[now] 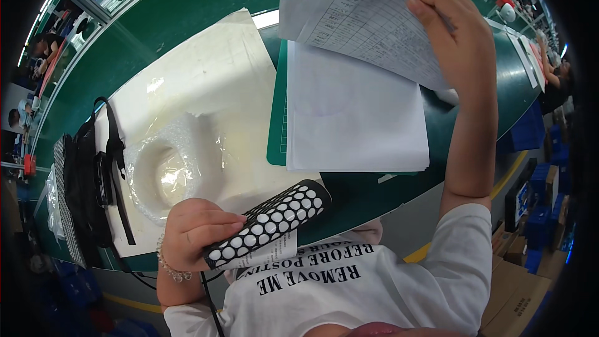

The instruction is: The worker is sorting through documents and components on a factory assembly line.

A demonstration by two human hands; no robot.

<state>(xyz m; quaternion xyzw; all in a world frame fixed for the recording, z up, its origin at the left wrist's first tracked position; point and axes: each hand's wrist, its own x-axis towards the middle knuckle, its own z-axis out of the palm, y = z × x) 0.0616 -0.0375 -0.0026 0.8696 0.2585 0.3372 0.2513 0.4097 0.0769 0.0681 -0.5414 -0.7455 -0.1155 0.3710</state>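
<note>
My left hand (198, 231), with a beaded bracelet at the wrist, is closed round one end of a black roll with rows of white dots (274, 219). The roll is tilted at the table's near edge, and a printed white slip (274, 249) shows under it. Raised at the far right, my right hand (458, 37) pinches lifted paper sheets (380, 22) between thumb and fingers. A handwritten table covers the facing sheet. Below them lies a stack of white paper (355, 125) on a green cutting mat (278, 143).
A roll of white foam wrap (165, 168) rests on a cream board (193, 75). Black straps and fabric (84, 193) lie along the left edge. Part of a white object (447, 95) shows beside my right forearm. Blue bins (540, 212) and cardboard (518, 299) stand at lower right; people sit at the sides.
</note>
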